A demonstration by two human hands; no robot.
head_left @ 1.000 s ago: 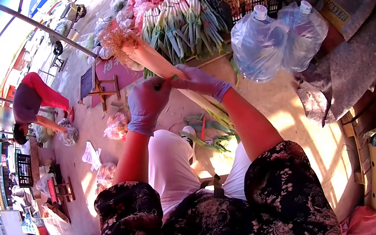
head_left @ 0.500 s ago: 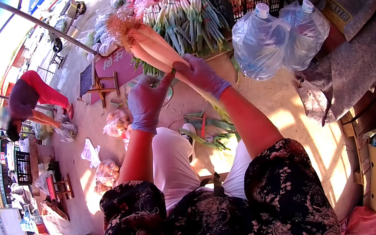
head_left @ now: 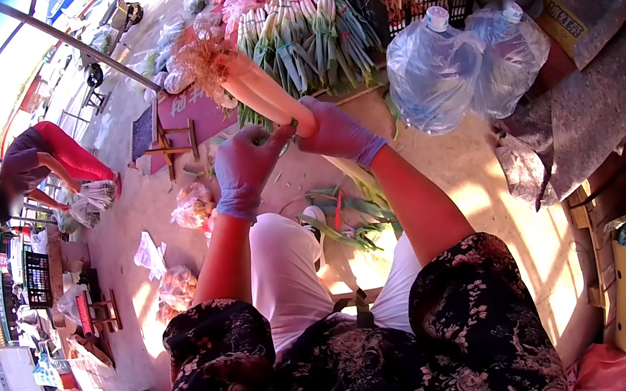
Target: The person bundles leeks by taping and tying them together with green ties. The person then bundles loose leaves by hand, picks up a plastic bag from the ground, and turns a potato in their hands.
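In front of me, a bunch of large green onions point(head_left: 267, 91) slants up to the left, its pale stalks and brown roots point(head_left: 201, 58) at the far end. My right hand point(head_left: 337, 132), in a bluish-purple glove, is wrapped round the stalks. The leafy ends point(head_left: 359, 174) hang below it toward my lap. My left hand point(head_left: 244, 172), gloved alike, is closed beside the stalks, thumb and fingers pinched at a small dark green bit near the right hand. What that bit is cannot be made out.
Behind lie tied green onion bundles point(head_left: 303, 35). Large bagged water jugs point(head_left: 435, 71) stand to the right. Loose leaves point(head_left: 351, 226) lie by my foot. A folding stool point(head_left: 170, 141) and filled plastic bags point(head_left: 192, 207) are to the left, where a person point(head_left: 46, 161) bends over bags.
My left hand has turned slightly and stays pinched beside the stalks. My right hand's grip has shifted a little. The person at left has moved their arms and the bag.
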